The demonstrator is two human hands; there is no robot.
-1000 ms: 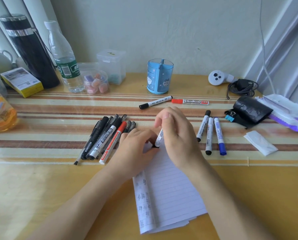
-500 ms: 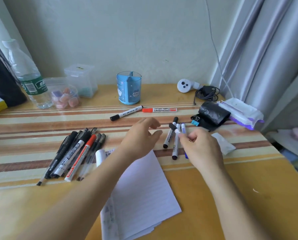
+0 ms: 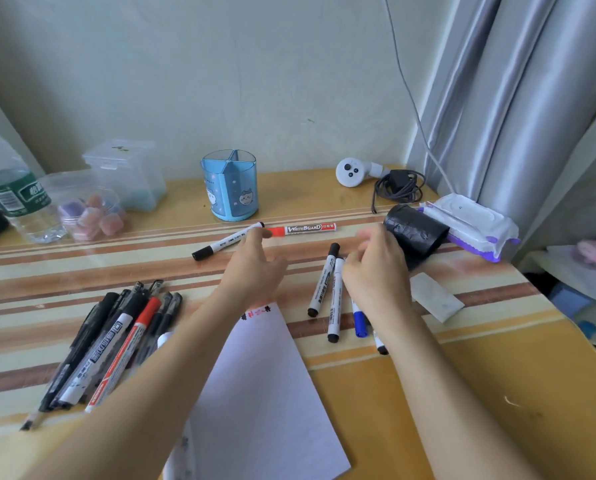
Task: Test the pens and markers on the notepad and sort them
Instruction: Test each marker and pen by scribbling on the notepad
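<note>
1. Across the lower view runs the table (image 3: 428, 410), yellow wood with a striped mat under a clear cover.
2. At its near edge lies the notepad (image 3: 255, 393), a plain sheet facing up, with small red and black test marks at its far corner, just under the left wrist.
3. To the left, a pile of pens (image 3: 116, 341) fans out beside the left forearm, well apart from both hands.
4. The left hand (image 3: 255, 271) reaches past the pad's far end with its fingers loose and holding nothing. Its fingertips come to the spot where the far black marker (image 3: 227, 241) and the red whiteboard marker (image 3: 303, 229) lie end to end; I cannot tell whether they touch.
5. The right hand (image 3: 376, 271) hangs over a row of markers. Its fingers are blurred, so I cannot tell whether they pinch anything.
6. The black roll (image 3: 416, 233) sits just beyond that hand.
7. The blue pen holder (image 3: 232, 185) stands upright behind the far pair of markers.
8. In the row, two black-capped markers (image 3: 322, 282) lie just left of the right hand. A blue-capped marker (image 3: 359, 318) is partly under the wrist, and a fourth marker (image 3: 379, 346) peeks out below the forearm.
</note>
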